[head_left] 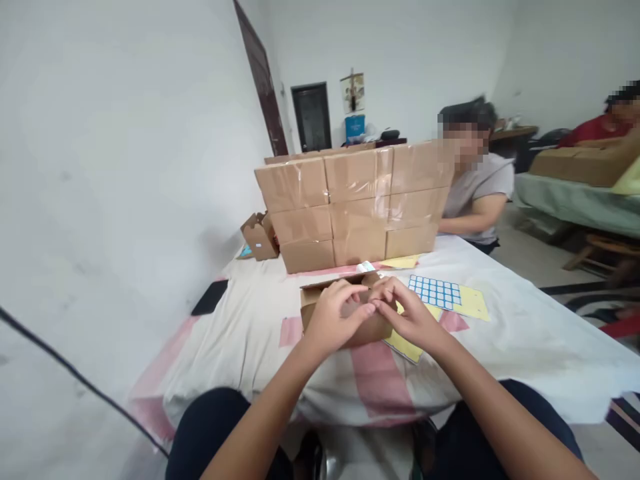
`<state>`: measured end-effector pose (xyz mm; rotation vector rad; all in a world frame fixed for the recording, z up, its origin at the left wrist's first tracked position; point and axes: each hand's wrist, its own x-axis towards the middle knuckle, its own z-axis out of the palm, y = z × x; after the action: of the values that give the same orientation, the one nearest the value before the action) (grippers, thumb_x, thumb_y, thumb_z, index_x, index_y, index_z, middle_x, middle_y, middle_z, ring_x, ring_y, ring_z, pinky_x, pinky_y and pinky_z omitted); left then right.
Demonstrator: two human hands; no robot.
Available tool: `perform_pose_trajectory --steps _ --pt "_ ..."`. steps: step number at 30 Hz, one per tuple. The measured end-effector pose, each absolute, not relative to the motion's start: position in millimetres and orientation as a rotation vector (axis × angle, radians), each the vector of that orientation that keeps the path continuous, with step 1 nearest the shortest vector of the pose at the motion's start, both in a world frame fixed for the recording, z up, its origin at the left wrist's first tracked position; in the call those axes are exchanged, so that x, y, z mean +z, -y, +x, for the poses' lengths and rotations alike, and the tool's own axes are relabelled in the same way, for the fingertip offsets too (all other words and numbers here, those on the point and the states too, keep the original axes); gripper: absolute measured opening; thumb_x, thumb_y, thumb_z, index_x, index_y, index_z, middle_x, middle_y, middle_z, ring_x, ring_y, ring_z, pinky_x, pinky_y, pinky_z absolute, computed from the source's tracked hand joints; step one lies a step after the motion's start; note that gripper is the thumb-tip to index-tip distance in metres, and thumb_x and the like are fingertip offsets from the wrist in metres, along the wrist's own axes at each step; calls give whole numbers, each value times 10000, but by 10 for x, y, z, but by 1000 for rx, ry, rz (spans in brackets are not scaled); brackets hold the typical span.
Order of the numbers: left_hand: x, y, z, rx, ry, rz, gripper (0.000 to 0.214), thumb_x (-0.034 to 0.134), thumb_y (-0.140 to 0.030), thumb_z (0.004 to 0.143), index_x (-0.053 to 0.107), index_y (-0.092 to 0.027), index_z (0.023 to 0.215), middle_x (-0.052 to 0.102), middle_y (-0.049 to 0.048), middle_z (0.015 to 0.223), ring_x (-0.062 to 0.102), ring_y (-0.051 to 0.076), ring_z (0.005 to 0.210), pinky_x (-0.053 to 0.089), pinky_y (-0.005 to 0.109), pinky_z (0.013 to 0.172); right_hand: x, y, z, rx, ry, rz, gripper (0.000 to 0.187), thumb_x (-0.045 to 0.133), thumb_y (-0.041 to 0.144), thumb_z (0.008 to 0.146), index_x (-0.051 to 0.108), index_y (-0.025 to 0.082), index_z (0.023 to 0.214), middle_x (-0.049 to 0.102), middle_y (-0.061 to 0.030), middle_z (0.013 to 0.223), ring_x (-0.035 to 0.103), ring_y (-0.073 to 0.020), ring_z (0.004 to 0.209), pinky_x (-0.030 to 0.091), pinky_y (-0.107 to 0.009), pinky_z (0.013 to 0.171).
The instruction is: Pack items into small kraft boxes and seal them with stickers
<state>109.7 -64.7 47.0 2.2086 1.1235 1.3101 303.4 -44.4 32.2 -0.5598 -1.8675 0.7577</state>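
Observation:
My left hand [336, 312] and my right hand [403, 309] meet at their fingertips above an open cardboard box [367, 335]. The fingers of my right hand are bent in a pinch. On my left hand the fingers are curled, and the thumb reaches across to the right fingertips. Whatever lies between the fingertips is too small to make out. The box stands on the cloth-covered table, its raised flap behind my hands. Right of it is a sheet of blue-edged labels [434, 292] on yellow backing [473, 303]. Another yellow sheet [406, 348] lies partly under my right hand.
A wall of taped cardboard boxes [357, 207] stands across the table [240, 333]. A smaller open box [261, 238] is at its left, and a black phone-like slab [210, 297] lies near the left edge. A co-worker [483, 193] sits behind at the right.

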Motion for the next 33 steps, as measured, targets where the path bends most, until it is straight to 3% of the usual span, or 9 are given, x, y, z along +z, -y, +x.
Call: perform_pose_trajectory --steps 4,8,11,13,15,17,20,24,33 --pt "462 696 1124 1441 -1128 2235 88 709 -321 901 722 -235 891 685 4 824 595 180 828 453 349 801 312 515 2955 678 1929 -573 232 522 197 1005 349 253 860 584 -20 908 541 -186 853 428 -327 730" --pt "499 734 1055 1543 -1122 2389 163 658 -258 940 685 -218 784 680 -2 757 573 171 769 421 349 753 357 528 2903 611 1926 -627 233 560 226 992 361 260 875 608 -8 875 575 -191 833 468 -345 750" --pt "591 766 943 1693 -1134 2409 160 607 -233 967 682 -212 827 691 6 800 589 164 792 427 341 764 422 427 2912 305 1972 -749 175 602 264 965 476 259 1086 673 -79 1141 603 -256 1084 483 -439 932" --pt "676 780 826 1745 -1186 2313 153 604 -246 965 682 -216 837 682 3 811 595 157 794 442 324 769 440 314 2896 56 2071 -862 375 578 288 970 479 251 1330 588 -114 1413 473 -317 1349 389 -525 1095" --pt "750 772 687 1685 -1298 2206 167 609 -278 952 677 -218 812 666 -4 798 590 152 774 447 307 756 405 193 2844 -74 2219 -969 483 512 313 1000 439 254 1474 476 -86 1561 320 -341 1487 252 -587 1191" --pt "791 738 546 1550 -1404 2123 189 600 -307 939 673 -216 791 663 -7 789 588 153 771 447 296 747 315 91 2770 -74 2346 -1059 470 422 333 1036 470 252 1496 464 -65 1578 314 -335 1503 186 -600 1218" --pt "791 655 365 1296 -1456 2049 205 576 -338 924 679 -211 801 686 -1 816 598 166 801 447 294 749 160 16 2684 -17 2431 -1126 463 334 347 1059 564 235 1445 554 -66 1504 408 -312 1453 214 -575 1215" --pt "730 542 215 1066 -1444 2010 227 541 -353 924 654 -206 794 659 -4 797 583 166 773 441 293 721 75 36 2674 -4 2438 -1145 482 313 353 1062 561 237 1458 531 -53 1526 400 -296 1462 227 -553 1214" --pt "444 320 133 878 -1533 2124 245 536 -355 915 703 -225 791 634 60 1163 530 252 1167 377 454 1088 87 50 2694 -37 2460 -1155 491 295 345 1067 554 215 1463 519 -53 1536 394 -288 1466 265 -525 1194"
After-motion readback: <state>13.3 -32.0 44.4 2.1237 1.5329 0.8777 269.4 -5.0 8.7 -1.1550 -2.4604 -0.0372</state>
